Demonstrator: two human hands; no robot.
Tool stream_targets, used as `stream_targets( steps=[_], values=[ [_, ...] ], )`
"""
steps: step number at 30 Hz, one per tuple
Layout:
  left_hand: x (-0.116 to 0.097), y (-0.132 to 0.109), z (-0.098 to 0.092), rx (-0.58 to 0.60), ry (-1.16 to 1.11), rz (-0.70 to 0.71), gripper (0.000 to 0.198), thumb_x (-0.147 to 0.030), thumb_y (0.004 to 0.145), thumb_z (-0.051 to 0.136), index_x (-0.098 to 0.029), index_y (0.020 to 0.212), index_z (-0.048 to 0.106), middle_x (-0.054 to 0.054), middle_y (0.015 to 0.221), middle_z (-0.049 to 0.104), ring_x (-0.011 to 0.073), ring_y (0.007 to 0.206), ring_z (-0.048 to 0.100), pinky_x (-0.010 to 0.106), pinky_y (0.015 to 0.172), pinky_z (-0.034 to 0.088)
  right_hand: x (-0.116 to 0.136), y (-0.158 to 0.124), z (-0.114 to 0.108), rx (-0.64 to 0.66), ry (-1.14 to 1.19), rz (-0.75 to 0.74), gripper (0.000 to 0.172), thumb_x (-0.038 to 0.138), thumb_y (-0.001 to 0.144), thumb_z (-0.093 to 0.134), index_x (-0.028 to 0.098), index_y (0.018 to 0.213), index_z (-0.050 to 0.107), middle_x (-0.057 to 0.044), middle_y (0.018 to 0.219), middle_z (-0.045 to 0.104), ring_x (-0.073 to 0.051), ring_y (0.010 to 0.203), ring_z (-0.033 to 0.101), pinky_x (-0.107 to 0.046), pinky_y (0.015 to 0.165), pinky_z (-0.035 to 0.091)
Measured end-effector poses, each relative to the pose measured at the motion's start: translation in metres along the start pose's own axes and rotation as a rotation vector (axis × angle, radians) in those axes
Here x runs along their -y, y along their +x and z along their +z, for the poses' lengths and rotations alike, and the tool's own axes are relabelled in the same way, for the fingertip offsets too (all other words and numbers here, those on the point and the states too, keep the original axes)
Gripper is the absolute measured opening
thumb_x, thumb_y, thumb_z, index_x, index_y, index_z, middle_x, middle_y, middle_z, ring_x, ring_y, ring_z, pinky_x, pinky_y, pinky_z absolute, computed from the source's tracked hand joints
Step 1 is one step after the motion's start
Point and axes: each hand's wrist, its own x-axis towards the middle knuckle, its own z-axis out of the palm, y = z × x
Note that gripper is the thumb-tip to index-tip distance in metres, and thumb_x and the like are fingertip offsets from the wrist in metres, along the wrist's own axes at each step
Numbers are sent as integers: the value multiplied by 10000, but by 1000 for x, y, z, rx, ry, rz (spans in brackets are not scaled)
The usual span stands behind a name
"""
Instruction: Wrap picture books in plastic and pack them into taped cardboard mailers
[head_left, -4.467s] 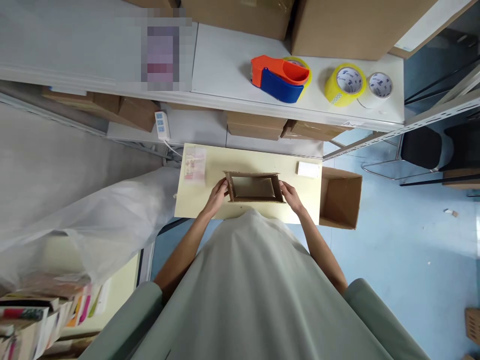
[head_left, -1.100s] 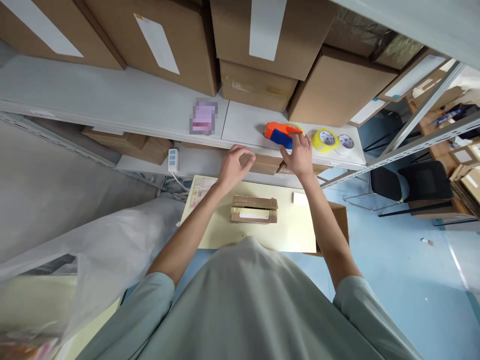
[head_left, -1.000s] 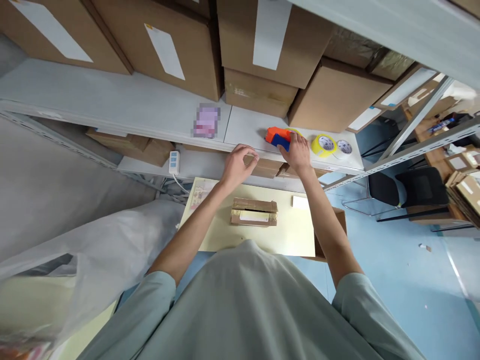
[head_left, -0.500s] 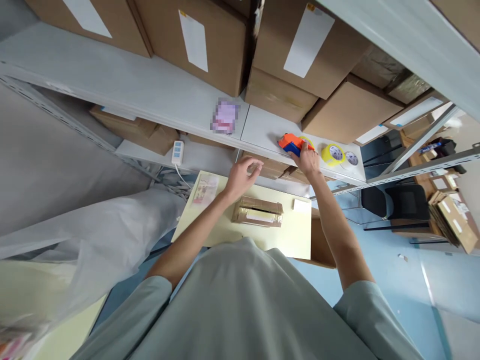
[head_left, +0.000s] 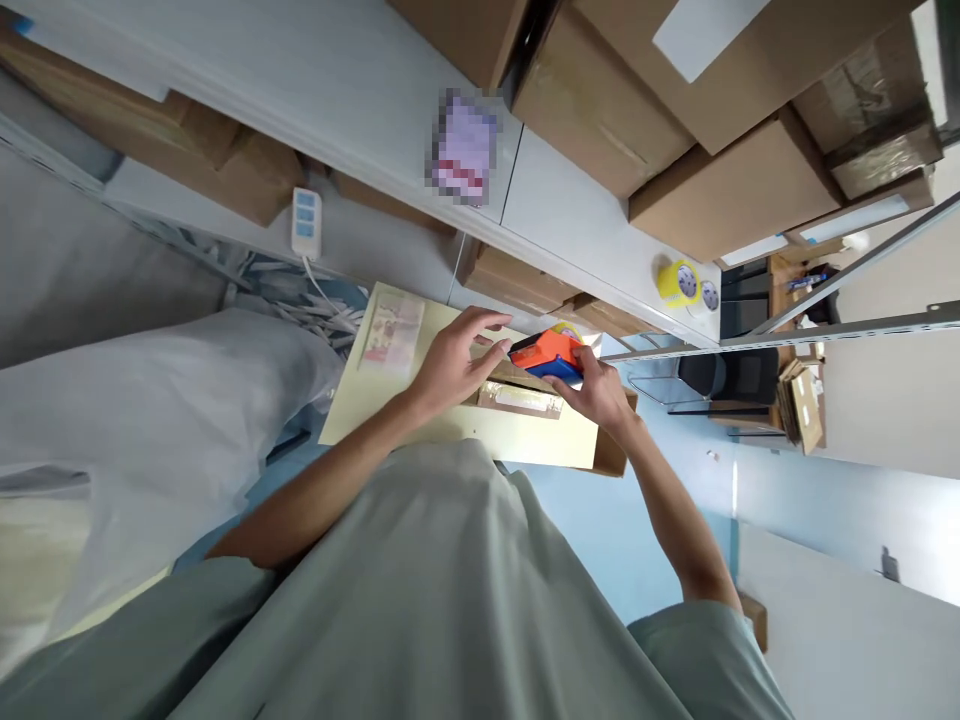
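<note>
I see the right hand (head_left: 600, 392) gripping the orange-and-blue plastic tape dispenser (head_left: 549, 352) over the brown cardboard box (head_left: 525, 398); its front edge could nick the spread, empty left hand (head_left: 448, 362) alongside.

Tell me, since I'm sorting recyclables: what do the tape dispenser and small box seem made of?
The tape dispenser looks like hard plastic: smooth, bright orange and blue shell. The small box seems cardboard: matte brown, folded flaps.

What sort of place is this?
Probably a stockroom packing station: brown cardboard cartons sit on grey metal shelving, beside a yellow tape roll, with an orange-and-blue tape dispenser in the right hand.
</note>
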Motion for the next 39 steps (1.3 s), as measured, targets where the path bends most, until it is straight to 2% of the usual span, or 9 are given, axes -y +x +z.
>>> stream_targets(
  steps=[5,11,16,20,26,28,31,35,39],
  values=[
    [8,-12,-9,110,-100,-89,368,-519,1057,686,-254,1290,793,101,1294,776,242,1107,777,349,912,674,24,-22,-12,103,71,20,674,777,984,720,264,1407,608,-130,1124,841,-388,981,832,-463,818,647],
    [5,-22,-14,237,-262,-332,424,-603,1010,725,-215,1128,850,73,1044,834,190,787,717,308,691,576,46,-29,-28,199,132,6,661,761,944,755,268,1362,618,-108,1090,836,-351,937,808,-457,811,633],
    [9,-31,-18,209,-327,-423,486,-674,957,774,-194,1004,832,40,831,766,174,701,660,298,644,515,58,-26,-34,291,203,1,686,839,928,704,237,1246,619,-77,960,801,-293,778,755,-406,734,579],
    [21,-39,-21,186,-353,-448,460,-649,923,810,-190,948,821,38,809,760,192,736,687,304,673,542,68,-19,-35,335,215,36,667,867,929,696,245,1167,656,-66,945,786,-280,796,742,-372,712,546],
    [57,-63,0,127,-419,-630,388,-569,841,872,-188,908,845,66,896,824,232,835,740,329,750,594,81,-7,-38,491,183,158,580,828,960,713,253,1036,712,-61,903,803,-272,842,761,-333,681,507],
    [76,-73,6,103,-428,-686,399,-587,805,893,-197,876,843,67,901,836,252,883,759,341,795,603,77,-6,-43,549,125,173,547,805,954,740,260,988,721,-59,881,800,-276,857,770,-330,677,502],
    [107,-84,8,1,-416,-746,455,-630,750,931,-199,868,843,81,913,849,272,922,772,355,843,602,64,-5,-59,610,42,197,547,807,946,743,263,902,710,-51,839,787,-267,812,763,-334,659,484],
    [142,-85,13,-71,-484,-816,481,-625,678,982,-192,826,834,109,915,855,285,953,785,362,875,599,59,3,-78,612,16,250,615,865,940,702,257,851,703,-44,750,751,-243,694,720,-342,609,451],
    [157,-80,33,-108,-496,-873,438,-582,666,997,-198,779,820,87,848,838,246,873,746,333,798,569,75,18,-82,523,-5,246,646,894,920,705,254,835,693,-46,719,733,-233,651,690,-346,568,415]
  ],
)
